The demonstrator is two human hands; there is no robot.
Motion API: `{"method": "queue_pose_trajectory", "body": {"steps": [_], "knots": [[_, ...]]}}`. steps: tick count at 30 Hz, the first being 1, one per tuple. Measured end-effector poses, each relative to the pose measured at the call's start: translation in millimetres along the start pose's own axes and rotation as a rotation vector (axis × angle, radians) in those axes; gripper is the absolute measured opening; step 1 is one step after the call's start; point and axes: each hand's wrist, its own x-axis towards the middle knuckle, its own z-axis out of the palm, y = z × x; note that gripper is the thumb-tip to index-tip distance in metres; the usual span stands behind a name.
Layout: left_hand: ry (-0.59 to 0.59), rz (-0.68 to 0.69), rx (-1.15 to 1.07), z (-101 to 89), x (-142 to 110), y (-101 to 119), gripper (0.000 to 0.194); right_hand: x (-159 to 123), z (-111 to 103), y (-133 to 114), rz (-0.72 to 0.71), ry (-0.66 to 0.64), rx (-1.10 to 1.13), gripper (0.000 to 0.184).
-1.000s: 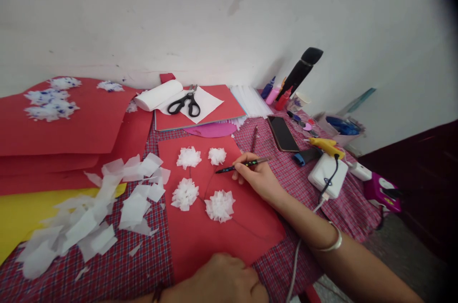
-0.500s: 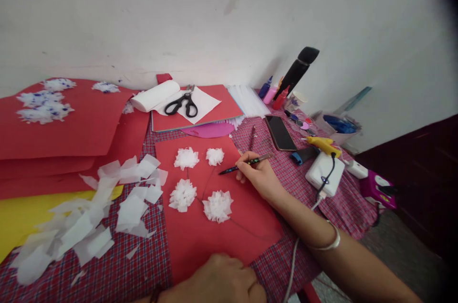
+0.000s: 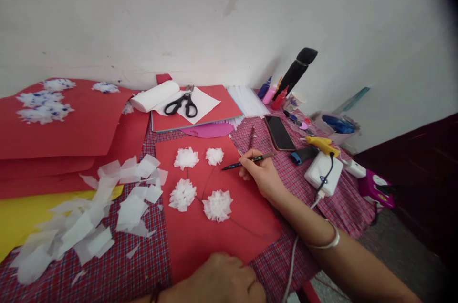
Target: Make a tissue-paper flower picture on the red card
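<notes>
A red paper sheet (image 3: 200, 231) lies on the checked cloth with several white tissue flowers (image 3: 217, 205) stuck to it and thin drawn stems between them. My right hand (image 3: 263, 174) rests on the sheet's right edge, closed round a dark pen (image 3: 246, 162) whose tip points left toward the upper flowers. My left hand (image 3: 218, 281) lies at the sheet's near edge, knuckles up and fingers curled under; what is beneath it is hidden.
Torn white tissue scraps (image 3: 89, 217) litter the left. Black scissors (image 3: 182, 102) and a paper roll (image 3: 155, 95) sit on red card at the back. A phone (image 3: 279, 132), yellow glue gun (image 3: 322, 143), white charger (image 3: 324, 172) and paint bottles (image 3: 270, 93) crowd the right.
My right hand has shifted slightly up and to the right with the pen, so its tip sits a little further from the flowers. The left hand stays put.
</notes>
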Motion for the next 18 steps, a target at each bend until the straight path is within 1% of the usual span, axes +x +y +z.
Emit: {"method": "queue_pose_trajectory", "body": {"steps": [3, 7, 9, 14, 18], "knots": [[-0.001, -0.002, -0.007, -1.9, 0.5, -1.0, 0.026, -0.9, 0.5, 0.9, -0.026, -0.062, 0.000, 0.019], [-0.066, 0.015, -0.025, -6.8, 2.4, -1.8, 0.024, -1.5, 1.9, 1.8, -0.060, -0.121, -0.051, 0.020], [-0.075, 0.016, -0.032, -8.0, 3.3, -1.9, 0.024, -1.5, 2.8, 1.9, -0.068, -0.133, -0.065, 0.019], [-0.054, 0.025, -0.037, -7.3, 3.7, -2.1, 0.025, -1.6, 4.0, 1.3, -0.088, -0.164, -0.083, 0.017], [-0.038, 0.016, -0.034, -6.3, 2.8, -2.3, 0.026, -1.6, 3.0, 1.0, -0.071, -0.136, -0.095, 0.015]]}}
